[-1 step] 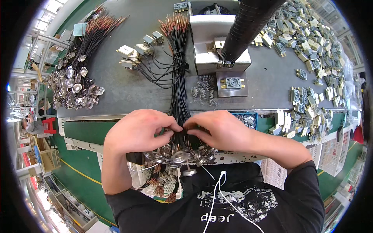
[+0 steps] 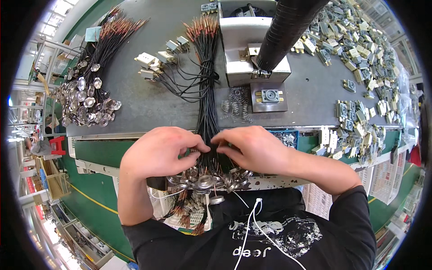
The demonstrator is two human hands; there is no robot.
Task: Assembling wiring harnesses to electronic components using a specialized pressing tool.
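Note:
A long bundle of black wires (image 2: 208,105) runs down the worktable and over its near edge. Its far ends have reddish-brown tips, while round silver metal caps (image 2: 206,182) hang from its near ends. My left hand (image 2: 164,150) is at the bundle's left side, its thumb and fingers closed on some wires just above the caps. My right hand (image 2: 254,150) meets it from the right with bent fingers closed at the wires; what lies between those fingertips is hidden. One cap (image 2: 216,200) dangles lower than the others.
A press fixture (image 2: 258,74) stands beyond my right hand, with a grey switch block (image 2: 270,96) on a metal plate before it. Loose springs (image 2: 237,104) lie beside it. Many switch blocks (image 2: 360,58) are heaped at right; a second capped wire bundle (image 2: 101,54) lies far left.
My right hand's fingertips have shifted slightly at the wires. The hanging caps have swung a little to the left; my left hand is almost still.

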